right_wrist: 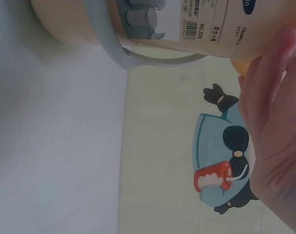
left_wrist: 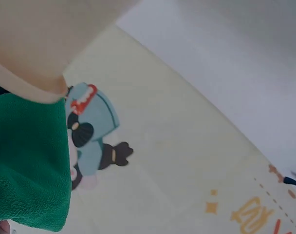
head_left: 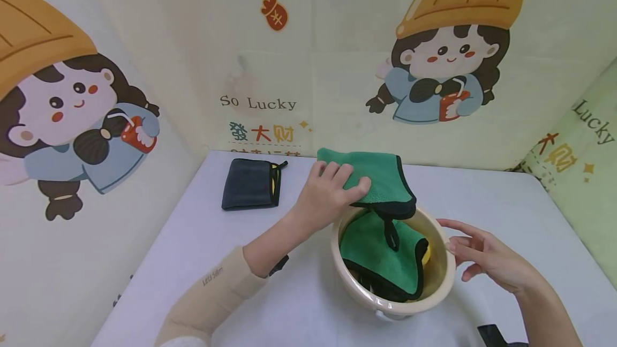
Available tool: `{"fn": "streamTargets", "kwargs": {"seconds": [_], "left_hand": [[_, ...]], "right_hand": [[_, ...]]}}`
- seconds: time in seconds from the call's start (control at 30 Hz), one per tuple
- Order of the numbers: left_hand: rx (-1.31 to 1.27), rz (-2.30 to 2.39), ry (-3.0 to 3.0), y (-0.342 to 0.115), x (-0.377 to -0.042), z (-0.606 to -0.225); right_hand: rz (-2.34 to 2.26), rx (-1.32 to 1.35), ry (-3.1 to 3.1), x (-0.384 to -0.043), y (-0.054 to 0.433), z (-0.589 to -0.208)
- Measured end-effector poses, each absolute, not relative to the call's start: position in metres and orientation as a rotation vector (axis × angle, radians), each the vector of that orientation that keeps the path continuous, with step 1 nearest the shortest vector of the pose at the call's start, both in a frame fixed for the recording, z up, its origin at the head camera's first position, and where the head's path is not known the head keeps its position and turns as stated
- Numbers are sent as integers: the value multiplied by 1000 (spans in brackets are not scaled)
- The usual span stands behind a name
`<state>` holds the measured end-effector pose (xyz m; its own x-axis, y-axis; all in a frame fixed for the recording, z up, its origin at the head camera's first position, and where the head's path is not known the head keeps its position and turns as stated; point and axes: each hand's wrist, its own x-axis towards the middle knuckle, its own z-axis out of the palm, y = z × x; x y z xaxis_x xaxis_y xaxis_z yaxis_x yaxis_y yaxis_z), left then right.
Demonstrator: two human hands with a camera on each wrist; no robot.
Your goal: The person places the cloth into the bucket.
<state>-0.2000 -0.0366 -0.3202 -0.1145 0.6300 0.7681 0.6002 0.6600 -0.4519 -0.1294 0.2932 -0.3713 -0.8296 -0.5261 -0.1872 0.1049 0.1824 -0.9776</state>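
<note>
Head: left hand (head_left: 328,197) has fingers and thumb closed on a green cloth (head_left: 381,171), black-edged, just above the back of the bucket (head_left: 438,266). Black loop (head_left: 391,235) dangles below that grip. Under the grip, inside the bucket: second cloth (head_left: 378,261), also green, with a yellow bit (head_left: 427,254) beside it. Right hand (head_left: 487,256), right of the grip, touches the rim with fingers apart and fairly straight. Navy cloth (head_left: 246,183), folded, lies left of the grip on the white table (head_left: 284,309).

Left wrist: green cloth sits past the bucket's rim; only a sliver of finger shows, so can't tell the grip here.

Right wrist: fingers extended against the bucket, near its printed label (right_wrist: 206,22); grey handle (right_wrist: 106,39) farther from the fingers.
</note>
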Motion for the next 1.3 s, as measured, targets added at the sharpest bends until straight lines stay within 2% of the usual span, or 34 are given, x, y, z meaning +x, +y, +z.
{"fn": "streamTargets", "kwargs": {"seconds": [0.37, 0.73, 1.3], "left_hand": [[-1119, -20, -1737, -20, -174, -328], [-1243, 35, -1678, -4, -164, -349], [-1505, 369, -2103, 2, -152, -357]], "right_hand": [[-1703, -414, 1984, -129, 294, -373], [-1720, -424, 1950, -128, 295, -375], [-1739, -445, 1930, -129, 296, -375]]}}
